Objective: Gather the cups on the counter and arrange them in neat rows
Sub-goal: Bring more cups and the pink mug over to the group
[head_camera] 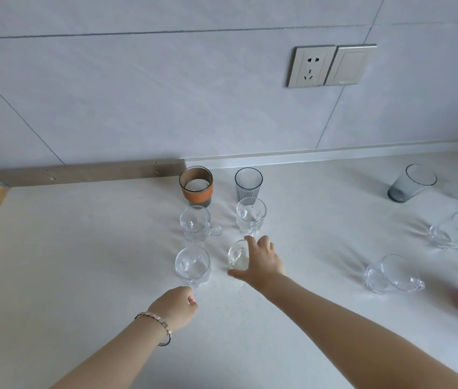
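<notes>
Loosely, right hand (263, 263) grips upright clear cup (236, 255); left hand (178, 306) pinches near-pointing handle of mug (192, 265).

Cups (195, 227) standing in 2 cols x 3 rows mid counter (81, 248), back-left cup (195, 186) & back-right cup (248, 184) nearest wall (138, 94). Right hand (261, 265) wrapping front-right cup (237, 255), left hand (176, 304) pinching front-left cup (192, 263) from the near side. Stray cup (412, 182) standing well off to the rt.

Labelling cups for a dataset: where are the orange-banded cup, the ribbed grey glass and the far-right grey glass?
orange-banded cup (196, 193), head view, on its orange band.
ribbed grey glass (248, 188), head view, on its ribbed side wall.
far-right grey glass (404, 188), head view, on its outer wall.
</notes>
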Available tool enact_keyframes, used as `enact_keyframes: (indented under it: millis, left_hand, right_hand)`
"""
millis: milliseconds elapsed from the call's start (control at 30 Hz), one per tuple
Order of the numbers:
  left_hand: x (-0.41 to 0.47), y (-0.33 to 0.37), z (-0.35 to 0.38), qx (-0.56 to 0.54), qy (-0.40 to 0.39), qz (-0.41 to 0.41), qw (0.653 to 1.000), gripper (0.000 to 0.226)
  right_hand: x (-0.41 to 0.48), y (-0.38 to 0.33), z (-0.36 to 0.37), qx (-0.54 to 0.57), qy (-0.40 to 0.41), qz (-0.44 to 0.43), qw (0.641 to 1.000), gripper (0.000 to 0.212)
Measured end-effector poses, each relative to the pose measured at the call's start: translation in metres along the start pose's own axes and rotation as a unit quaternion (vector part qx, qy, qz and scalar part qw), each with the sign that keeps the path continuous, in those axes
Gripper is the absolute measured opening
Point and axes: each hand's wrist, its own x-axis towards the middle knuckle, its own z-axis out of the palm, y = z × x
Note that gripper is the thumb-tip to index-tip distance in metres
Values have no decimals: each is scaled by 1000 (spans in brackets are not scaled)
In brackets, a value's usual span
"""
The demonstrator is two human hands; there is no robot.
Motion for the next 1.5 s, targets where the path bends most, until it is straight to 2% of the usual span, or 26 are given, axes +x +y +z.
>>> enact_keyframes:
  millis: [167, 267, 333, 400, 500, 600, 667, 733, 833, 1033, 1200, 1333, 1500]
  left_hand:
    - [13, 23, 13, 32, -42, 63, 997, 29]
    - [18, 47, 26, 59, -79, 105, 990, 27]
    - [20, 68, 32, 76, -87, 134, 984, 27]
    - [21, 91, 36, 95, -87, 159, 979, 27]
    - [27, 122, 42, 102, -85, 176, 975, 29]
    - [33, 147, 52, 93, -74, 171, 978, 28]
    - [35, 161, 61, 85, -65, 150, 983, 27]
    - [35, 171, 70, 70, -56, 121, 989, 28]
    - [32, 184, 82, 42, -40, 77, 995, 30]
    - [22, 195, 88, -25, 6, -7, 1000, 29]
    - [16, 192, 87, -66, 37, -56, 996, 12]
    - [15, 183, 89, -78, 40, -80, 993, 20]
    - [16, 178, 85, -82, 43, -85, 992, 25]
  right_hand:
    - [-25, 32, -15, 33, 6, -1, 999, 67]
    - [-42, 74, -33, 13, 20, 33, 999, 47]
    - [-53, 108, -53, -7, 46, 64, 997, 44]
    - [-63, 143, -75, -36, 72, 103, 991, 50]
    - [-71, 192, -102, -59, 76, 164, 982, 70]
    - [-66, 231, -112, -73, 26, 182, 980, 94]
    - [-59, 251, -110, -87, -23, 165, 982, 106]
    - [-52, 266, -105, -99, -57, 129, 985, 107]
    - [-43, 282, -101, -84, -52, 73, 992, 91]
    - [-26, 276, -110, -44, -49, 35, 997, 81]
    - [-8, 223, -105, -34, -26, -62, 997, 83]
    - [10, 176, -84, -12, -33, -106, 994, 84]
    - [24, 145, -62, -12, -52, -108, 993, 83]
